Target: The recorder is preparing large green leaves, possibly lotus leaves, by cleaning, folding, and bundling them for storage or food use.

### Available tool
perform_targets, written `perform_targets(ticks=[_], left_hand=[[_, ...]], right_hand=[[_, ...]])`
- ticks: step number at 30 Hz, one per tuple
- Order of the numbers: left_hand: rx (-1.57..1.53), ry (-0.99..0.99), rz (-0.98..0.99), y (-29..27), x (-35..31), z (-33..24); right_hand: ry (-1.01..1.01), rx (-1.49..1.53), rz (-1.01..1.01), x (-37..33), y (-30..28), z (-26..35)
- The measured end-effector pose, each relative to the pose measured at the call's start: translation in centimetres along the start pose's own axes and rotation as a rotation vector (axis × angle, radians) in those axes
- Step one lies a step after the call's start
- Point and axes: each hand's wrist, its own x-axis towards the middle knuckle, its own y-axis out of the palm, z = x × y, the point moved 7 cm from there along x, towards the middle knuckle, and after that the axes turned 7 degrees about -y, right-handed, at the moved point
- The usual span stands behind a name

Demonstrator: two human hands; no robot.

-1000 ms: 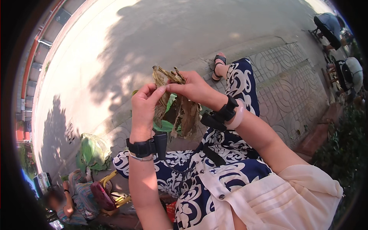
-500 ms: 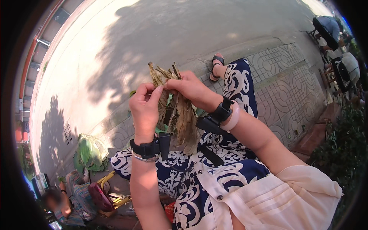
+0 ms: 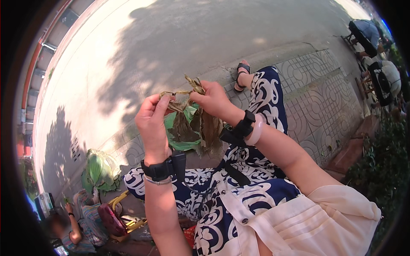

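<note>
Between thumb and fingers, my left hand (image 3: 153, 123) pinches the end of a dry, curled leaf. A thin, twisted yellowish stem (image 3: 184, 91) spans from it to my right hand (image 3: 215, 101), which is closed around the tops of a bunch of dried brown leaves (image 3: 211, 132). The bunch hangs down below the right hand, wrinkled and ragged at its lower edges. Green leaf pieces (image 3: 183, 145) show below and between the hands, partly covered by the brown ones. Both hands are in front of my lap, with dark straps on the wrists.
A heap of large green leaves (image 3: 101, 170) lies at the left on the ground. Near it are a maroon bag (image 3: 112, 219) with yellow straps and a seated person (image 3: 83, 230). Other people sit on stools at the far right (image 3: 386, 79). Bushes (image 3: 376, 160) border the patterned paving (image 3: 318, 100).
My left hand has moved left and slightly down, away from the right, with a stem now stretched between them. More green leaf shows below.
</note>
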Motion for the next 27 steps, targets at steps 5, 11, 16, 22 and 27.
perform_targets(ticks=[5,11,16,22,27], left_hand=[[-0.006,-0.014,-0.007,-0.6,-0.3,-0.4],[-0.013,-0.052,-0.014,-0.5,-0.3,-0.5],[0.005,-0.048,0.0,-0.2,-0.5,-0.6],[0.039,-0.059,-0.012,0.1,-0.6,0.2],[0.05,-0.078,0.002,0.2,-0.8,0.4]], right_hand=[[-0.147,-0.176,-0.032,0.0,-0.1,1.6],[-0.202,-0.351,-0.063,0.1,-0.3,1.7],[-0.148,-0.329,-0.064,0.6,-0.4,0.3],[-0.065,-0.357,-0.056,1.5,-0.4,-1.3],[-0.075,-0.407,-0.059,2.2,0.1,-1.3]])
